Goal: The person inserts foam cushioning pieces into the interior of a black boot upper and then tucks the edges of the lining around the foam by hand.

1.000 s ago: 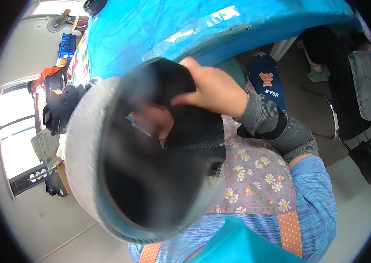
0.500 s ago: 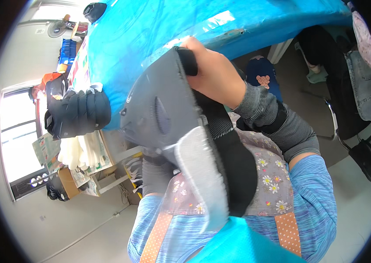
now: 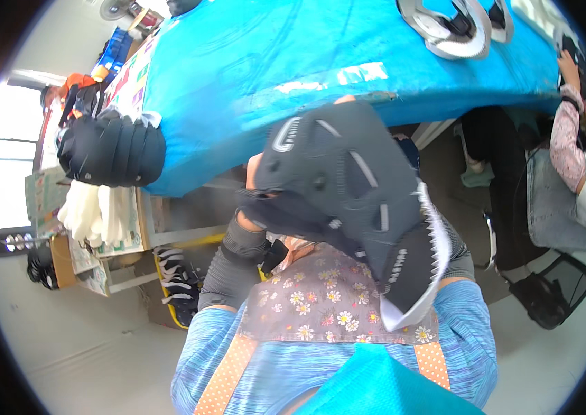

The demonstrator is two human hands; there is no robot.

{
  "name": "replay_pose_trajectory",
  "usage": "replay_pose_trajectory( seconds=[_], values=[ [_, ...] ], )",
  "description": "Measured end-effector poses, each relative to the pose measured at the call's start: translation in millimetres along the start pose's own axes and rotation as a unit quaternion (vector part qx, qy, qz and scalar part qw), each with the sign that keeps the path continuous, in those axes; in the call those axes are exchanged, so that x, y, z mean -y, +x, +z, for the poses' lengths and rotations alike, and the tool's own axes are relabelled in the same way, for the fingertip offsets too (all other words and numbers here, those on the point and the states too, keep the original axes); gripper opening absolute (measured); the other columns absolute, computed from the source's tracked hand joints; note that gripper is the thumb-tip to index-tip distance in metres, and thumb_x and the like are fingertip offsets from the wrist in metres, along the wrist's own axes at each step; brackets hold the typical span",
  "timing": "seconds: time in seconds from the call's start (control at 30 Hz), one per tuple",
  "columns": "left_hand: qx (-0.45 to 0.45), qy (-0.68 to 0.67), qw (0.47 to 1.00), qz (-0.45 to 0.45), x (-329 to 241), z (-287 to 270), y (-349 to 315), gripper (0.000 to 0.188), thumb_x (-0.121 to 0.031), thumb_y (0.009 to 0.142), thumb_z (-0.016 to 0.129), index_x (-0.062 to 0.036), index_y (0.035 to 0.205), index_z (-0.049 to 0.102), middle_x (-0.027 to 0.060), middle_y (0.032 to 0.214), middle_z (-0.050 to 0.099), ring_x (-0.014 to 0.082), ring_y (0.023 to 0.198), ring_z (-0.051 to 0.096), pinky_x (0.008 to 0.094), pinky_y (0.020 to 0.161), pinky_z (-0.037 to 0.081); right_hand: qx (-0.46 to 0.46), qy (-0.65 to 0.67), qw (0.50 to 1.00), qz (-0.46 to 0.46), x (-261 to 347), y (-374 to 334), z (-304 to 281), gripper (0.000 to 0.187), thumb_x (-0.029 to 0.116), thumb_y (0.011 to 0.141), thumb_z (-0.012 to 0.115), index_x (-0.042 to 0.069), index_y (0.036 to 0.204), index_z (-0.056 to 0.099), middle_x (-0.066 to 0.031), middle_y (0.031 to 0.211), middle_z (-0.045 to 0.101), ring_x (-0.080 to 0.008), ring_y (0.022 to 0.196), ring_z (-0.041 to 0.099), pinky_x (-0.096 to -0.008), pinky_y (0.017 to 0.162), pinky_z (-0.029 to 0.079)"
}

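A dark grey shoe upper (image 3: 351, 176) with slits, a pale printed mark and a white jagged-edged lining is held up in front of my apron, below the table's near edge. At its left side, my left hand (image 3: 254, 171) grips it, partly covered by a dark fold of the material. My right hand (image 3: 345, 100) is behind the piece; just a bit of finger shows over its top edge, and its forearm comes up on the right. The hidden fingers of both hands are on the upper's far side.
A blue-covered table (image 3: 237, 76) stretches ahead. More grey-and-white uppers (image 3: 455, 31) lie on it at the far right, near a co-worker's hand (image 3: 569, 69). To the left are a stack of black uppers (image 3: 113, 151), hanging white pieces (image 3: 96, 214) and a yellow-rimmed crate (image 3: 181, 321).
The upper has been turned so its printed outer face shows broadly. My right hand, earlier plainly gripping the top edge, is now mostly behind it. My left hand has come into view.
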State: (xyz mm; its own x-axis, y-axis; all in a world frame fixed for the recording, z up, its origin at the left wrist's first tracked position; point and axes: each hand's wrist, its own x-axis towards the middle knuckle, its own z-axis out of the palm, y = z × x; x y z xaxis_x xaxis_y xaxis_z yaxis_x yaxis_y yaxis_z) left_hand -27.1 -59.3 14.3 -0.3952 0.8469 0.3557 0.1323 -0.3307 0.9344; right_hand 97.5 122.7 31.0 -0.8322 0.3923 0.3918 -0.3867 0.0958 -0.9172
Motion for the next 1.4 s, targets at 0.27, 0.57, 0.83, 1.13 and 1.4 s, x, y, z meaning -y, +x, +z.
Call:
replay_pose_trajectory(
  seconds=[0.27,0.57,0.83,1.13,1.4],
  values=[
    [0.013,0.343,0.929,-0.139,-48.6,19.9,25.5,0.018,-0.015,0.072,0.067,-0.0014,0.085,0.068,0.0232,0.072,0.061,0.0417,0.070,0.060,0.0424,0.061,0.048,0.052,0.046,0.981,-0.179,-0.2,14.1,-11.2,0.045,0.010,0.080,0.073,0.000,0.119,0.054,-0.0196,0.105,0.061,-0.0229,0.085,0.062,-0.0290,0.071,0.051],
    [0.182,0.335,0.922,0.073,-70.4,50.4,20.7,0.043,-0.036,0.083,0.069,-0.0028,0.059,0.058,0.0161,0.052,0.051,0.0375,0.050,0.054,0.0445,0.051,0.045,0.274,0.518,0.800,0.133,-20.4,17.2,-13.9,0.032,0.023,0.084,0.072,0.000,0.092,0.053,-0.0115,0.080,0.057,-0.0222,0.074,0.055,-0.0320,0.064,0.046],
    [0.136,0.384,0.910,-0.073,-62.4,43.3,6.5,0.044,-0.042,0.081,0.068,-0.0017,0.064,0.062,0.0198,0.056,0.057,0.0387,0.055,0.059,0.0451,0.054,0.048,0.063,0.658,0.732,0.162,3.3,-16.9,28.4,0.023,0.024,0.092,0.062,0.003,0.092,0.053,-0.0079,0.088,0.052,-0.0211,0.079,0.050,-0.0305,0.070,0.043],
    [0.018,0.084,0.996,0.025,-73.4,49.8,33.4,0.016,-0.012,0.088,0.067,0.0029,0.092,0.067,0.0147,0.058,0.047,0.0035,0.054,0.050,0.0284,0.046,0.039,-0.034,0.400,0.916,0.030,12.3,-23.7,26.2,0.017,0.020,0.094,0.058,0.006,0.099,0.050,-0.0068,0.088,0.047,-0.0193,0.078,0.045,-0.0290,0.071,0.040],
    [0.045,0.105,0.981,-0.157,-62.5,29.5,30.8,0.029,-0.029,0.093,0.064,-0.0016,0.091,0.072,-0.0013,0.056,0.054,0.0042,0.048,0.047,0.0247,0.043,0.042,-0.004,0.385,0.921,0.054,-5.1,-27.0,20.6,0.024,0.017,0.090,0.062,0.006,0.106,0.047,-0.0089,0.091,0.049,-0.0196,0.080,0.049,-0.0286,0.072,0.043]
  ],
)
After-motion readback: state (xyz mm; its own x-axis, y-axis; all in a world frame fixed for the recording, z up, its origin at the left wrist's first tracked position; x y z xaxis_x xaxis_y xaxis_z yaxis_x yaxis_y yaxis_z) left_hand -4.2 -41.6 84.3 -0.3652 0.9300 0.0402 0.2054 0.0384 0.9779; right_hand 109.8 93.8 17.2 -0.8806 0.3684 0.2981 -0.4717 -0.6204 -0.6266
